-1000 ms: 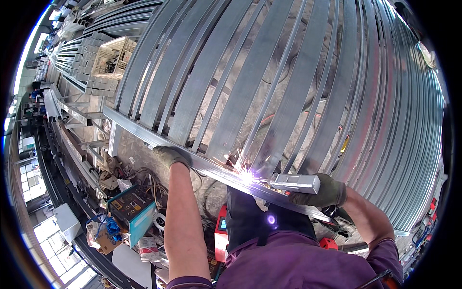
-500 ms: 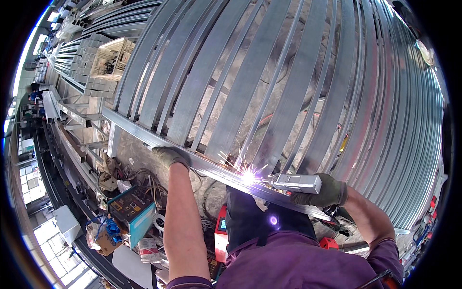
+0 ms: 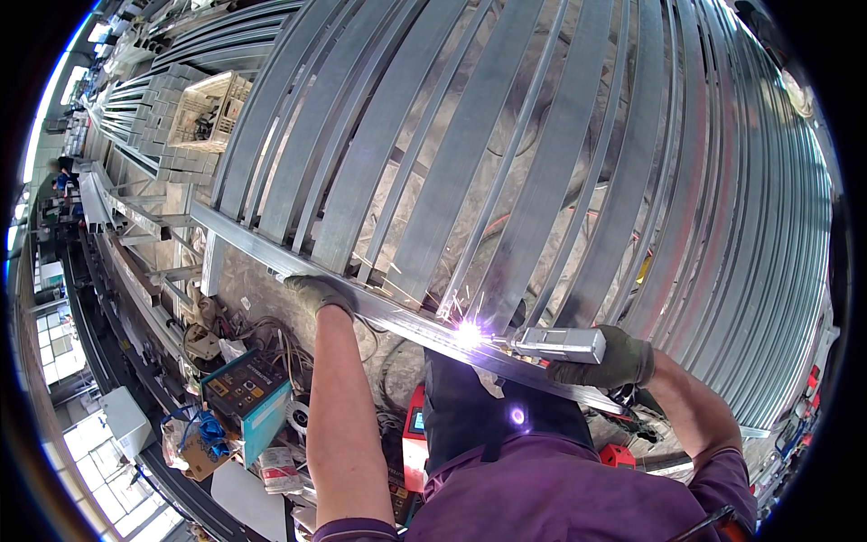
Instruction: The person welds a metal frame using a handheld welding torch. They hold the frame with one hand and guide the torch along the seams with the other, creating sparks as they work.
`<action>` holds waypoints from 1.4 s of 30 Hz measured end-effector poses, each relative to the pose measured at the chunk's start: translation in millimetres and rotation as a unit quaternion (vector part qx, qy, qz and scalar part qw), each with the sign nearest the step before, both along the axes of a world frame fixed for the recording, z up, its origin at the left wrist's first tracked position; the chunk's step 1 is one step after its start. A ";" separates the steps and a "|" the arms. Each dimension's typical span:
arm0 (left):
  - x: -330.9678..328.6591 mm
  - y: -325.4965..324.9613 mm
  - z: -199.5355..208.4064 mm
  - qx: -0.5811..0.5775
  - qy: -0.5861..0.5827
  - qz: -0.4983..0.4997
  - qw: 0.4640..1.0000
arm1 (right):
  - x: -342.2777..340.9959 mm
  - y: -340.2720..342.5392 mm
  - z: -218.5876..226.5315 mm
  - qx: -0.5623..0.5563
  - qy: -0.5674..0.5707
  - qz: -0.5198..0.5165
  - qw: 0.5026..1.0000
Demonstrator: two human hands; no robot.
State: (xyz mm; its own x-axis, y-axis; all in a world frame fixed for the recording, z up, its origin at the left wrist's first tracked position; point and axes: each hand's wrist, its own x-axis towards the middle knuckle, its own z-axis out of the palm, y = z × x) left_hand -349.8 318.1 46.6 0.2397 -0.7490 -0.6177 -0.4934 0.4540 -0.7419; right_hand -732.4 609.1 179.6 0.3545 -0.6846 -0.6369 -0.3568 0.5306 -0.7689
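My gloved right hand point(image 3: 610, 358) is wrapped round a silver, box-bodied welding torch point(image 3: 558, 343). Its tip points left at a bright white-violet glare with sparks, on the long metal edge rail point(image 3: 397, 316) of a frame. The glare hides the exact spot of contact. My gloved left hand point(image 3: 320, 294) rests on the same rail farther left, its fingers curled over the top. Flat galvanized metal bars point(image 3: 465, 154) and narrower strips run away from the rail across the frame.
To the left, a cream plastic crate point(image 3: 206, 113) of small metal parts stands by stacked metal tubes point(image 3: 163, 108). Below my left arm are a teal-sided machine point(image 3: 253, 388), cables point(image 3: 275, 339) and a red unit point(image 3: 415, 434). More bars point(image 3: 768, 226) lie closely packed at the right.
The glare and torch have crept very slightly to the right along the rail, and the sparks spread differently. My left hand stays in place.
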 end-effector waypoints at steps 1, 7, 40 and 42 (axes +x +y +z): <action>1.1 0.0 -0.2 0.001 0.000 0.002 1.000 | 0.0 -0.5 0.7 0.007 -0.006 -0.003 1.000; 0.5 0.1 -0.3 -0.011 -0.002 0.000 1.000 | -1.5 6.0 -3.4 -0.020 0.007 0.002 1.000; -25.6 0.6 34.8 0.019 0.028 0.042 0.999 | -6.9 21.5 -10.2 0.000 0.023 0.003 1.000; -29.8 1.1 40.8 0.018 0.030 0.052 0.998 | -6.4 23.6 -13.1 -0.017 0.021 0.001 1.000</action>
State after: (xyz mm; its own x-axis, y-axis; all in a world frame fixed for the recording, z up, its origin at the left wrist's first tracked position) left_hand -379.7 319.2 87.4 0.2767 -0.6989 -0.6595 -0.5830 0.4235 -0.6934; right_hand -738.8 632.7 166.5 0.3295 -0.7061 -0.6268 -0.3895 0.5031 -0.7715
